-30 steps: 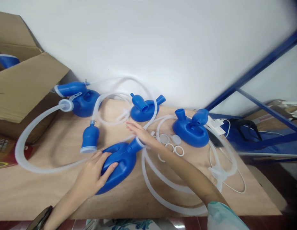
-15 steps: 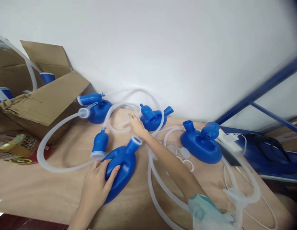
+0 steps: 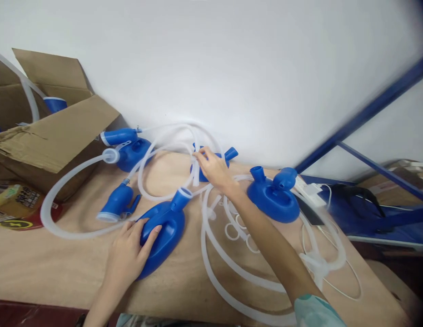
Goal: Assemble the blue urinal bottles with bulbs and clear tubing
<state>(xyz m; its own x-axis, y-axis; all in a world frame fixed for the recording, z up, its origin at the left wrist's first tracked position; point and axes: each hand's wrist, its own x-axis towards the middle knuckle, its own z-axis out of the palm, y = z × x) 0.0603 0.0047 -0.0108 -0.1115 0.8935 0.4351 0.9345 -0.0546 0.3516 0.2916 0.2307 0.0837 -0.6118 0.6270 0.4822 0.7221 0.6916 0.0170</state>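
My left hand (image 3: 125, 254) is wrapped over the near end of a blue plastic urinal bottle (image 3: 168, 227), which lies on the table with its open neck pointing up and away. Farther back, my right hand (image 3: 216, 171) pinches a translucent plastic tube (image 3: 196, 175) between thumb and fingers. Behind that hand, another blue bottle (image 3: 231, 153) is partly hidden. Left of the held bottle lies a blue funnel-shaped piece (image 3: 117, 200) with a white rim, joined to a tube.
An open cardboard box (image 3: 61, 136) stands at the left, beside a yellow-and-red package (image 3: 20, 204). A blue bottle (image 3: 274, 200) sits at the right, another (image 3: 132, 154) at the back left. White rings (image 3: 232, 231), looping tubes and a power strip (image 3: 310, 193) lie on the table (image 3: 170, 290).
My right hand has raised the tube, drawing its loops up. The blue funnel piece has tipped over to the left. My left hand stays on the bottle; the view has shifted slightly.
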